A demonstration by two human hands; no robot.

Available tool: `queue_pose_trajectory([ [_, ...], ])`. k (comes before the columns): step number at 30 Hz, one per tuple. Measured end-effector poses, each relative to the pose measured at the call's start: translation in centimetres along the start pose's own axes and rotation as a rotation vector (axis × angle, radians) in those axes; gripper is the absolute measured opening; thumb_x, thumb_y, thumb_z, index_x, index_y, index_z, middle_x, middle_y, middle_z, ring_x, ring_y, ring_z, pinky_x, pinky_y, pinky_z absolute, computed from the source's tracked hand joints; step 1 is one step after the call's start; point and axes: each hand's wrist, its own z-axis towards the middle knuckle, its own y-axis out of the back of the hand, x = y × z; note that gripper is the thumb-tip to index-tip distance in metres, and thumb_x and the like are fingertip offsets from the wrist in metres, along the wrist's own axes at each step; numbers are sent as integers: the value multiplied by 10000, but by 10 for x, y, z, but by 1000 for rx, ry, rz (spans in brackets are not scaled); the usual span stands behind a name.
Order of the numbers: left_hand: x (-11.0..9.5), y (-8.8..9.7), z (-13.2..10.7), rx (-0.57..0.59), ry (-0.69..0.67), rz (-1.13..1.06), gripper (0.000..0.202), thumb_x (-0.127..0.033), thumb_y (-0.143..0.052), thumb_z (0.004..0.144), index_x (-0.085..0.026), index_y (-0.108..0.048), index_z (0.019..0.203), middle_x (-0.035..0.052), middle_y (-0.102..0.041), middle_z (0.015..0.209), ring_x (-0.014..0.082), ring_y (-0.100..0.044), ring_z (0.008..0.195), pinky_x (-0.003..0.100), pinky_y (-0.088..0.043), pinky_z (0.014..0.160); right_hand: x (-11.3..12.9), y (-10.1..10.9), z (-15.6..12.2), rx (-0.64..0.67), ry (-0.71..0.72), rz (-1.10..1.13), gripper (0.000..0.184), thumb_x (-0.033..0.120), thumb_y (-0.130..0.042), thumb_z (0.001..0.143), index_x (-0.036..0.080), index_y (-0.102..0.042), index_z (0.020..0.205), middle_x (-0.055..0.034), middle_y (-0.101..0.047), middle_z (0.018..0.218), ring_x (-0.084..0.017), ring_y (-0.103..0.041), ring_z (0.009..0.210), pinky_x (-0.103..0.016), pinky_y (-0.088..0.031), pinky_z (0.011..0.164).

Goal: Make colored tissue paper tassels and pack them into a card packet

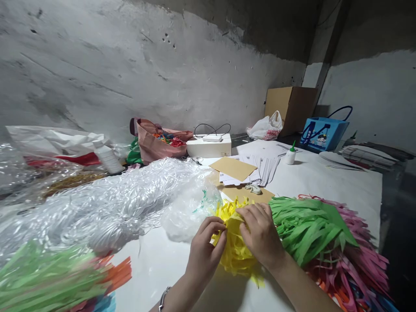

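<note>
your left hand pinching crinkly yellow fringed paper between thumb and forefinger, your right hand fingers bent over it, can't tell if pinching, ragged bundle between crumpled plastic bag and green paper strips, white tabletop

One left hand and one right hand (two in all), one yellow bundle, one blue bag and one brown carton show.

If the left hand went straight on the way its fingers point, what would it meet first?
The yellow fringed paper, right at the fingertips of the left hand. The right hand may come next, though depth is unclear here.
</note>
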Motion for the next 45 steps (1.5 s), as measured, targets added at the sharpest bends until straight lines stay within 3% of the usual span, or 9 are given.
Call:
queue_pose_trajectory([
  [4, -3, 1, 0, 12, -74, 52, 134, -129, -538, 910, -226, -607, 848, 61, -654, 904, 191, -663, 802, 289, -560, 680, 2, -2, 0, 43, 18, 34, 382, 24, -518, 853, 213, -628, 1166, -114, -684, 1127, -287, -622, 1054, -559, -387, 1015],
  [7, -3, 0, -1, 4, -127, 93, 100, -132, -555, 903, -230, -577, 899, 64, -651, 905, 205, -657, 837, 308, -559, 714, 2, -7, -1, 43, 8, 101, 387, -18, -479, 854, 216, -651, 1110, -96, -725, 1110, -258, -664, 1025, -575, -384, 1062],
  [13, 4, -2, 0, -55, -168, 192, 146, -128, -584, 902, -223, -556, 1008, 53, -645, 867, 206, -637, 783, 319, -543, 687, 1, -12, -5, 38, 4, 163, 384, -3, -479, 841, 177, -692, 1105, -101, -769, 1039, -250, -722, 952, -408, -578, 862],
  [20, 5, 12, 6, -14, -221, 185, 143, -133, -574, 903, -243, -666, 900, 65, -711, 847, 216, -674, 777, 321, -547, 688, -23, 0, 6, -150, -305, 198, 344, 114, -461, 906, 187, -744, 1088, -114, -786, 1035, -251, -754, 931, -385, -597, 852],
  [26, -1, 25, 11, -15, -77, 64, 210, -212, -574, 905, -237, -722, 1052, 75, -702, 920, 197, -688, 751, 304, -576, 674, -71, 47, 23, -445, -636, 263, 314, 328, -533, 897, 174, -780, 1013, -113, -798, 928, -273, -740, 797, -374, -581, 727],
  [32, 9, 35, 41, -113, 240, -99, 184, -363, -675, 843, -202, -757, 877, 56, -713, 851, 226, -685, 786, 318, -573, 667, -107, 108, 28, -837, -715, 481, 344, 397, -595, 831, 147, -764, 997, -117, -784, 956, -260, -728, 849, -363, -575, 741],
  [38, 29, 9, 97, -162, 520, -316, 227, -339, -636, 952, -143, -663, 1063, 47, -712, 988, 181, -696, 831, 367, -594, 748, -105, 190, 7, -1139, -655, 659, 288, 403, -656, 790, 210, -754, 980, -103, -753, 1070, -262, -724, 943, -421, -581, 823],
  [42, 45, -16, 129, -153, 661, -339, 288, -334, -628, 961, -161, -623, 1191, 79, -673, 1162, 215, -684, 953, 412, -594, 806, -97, 233, -16, -1187, -613, 695, 180, 372, -732, 790, 287, -767, 945, -98, -734, 1121, -266, -717, 968, -434, -574, 860],
  [45, 56, -26, 138, -133, 733, -299, 311, -331, -634, 956, -168, -613, 1221, 87, -658, 1208, 230, -677, 992, 433, -588, 833, -86, 244, -28, -1169, -577, 671, 167, 342, -731, 816, 292, -770, 971, -96, -743, 1081, -287, -724, 942, -469, -594, 812],
])
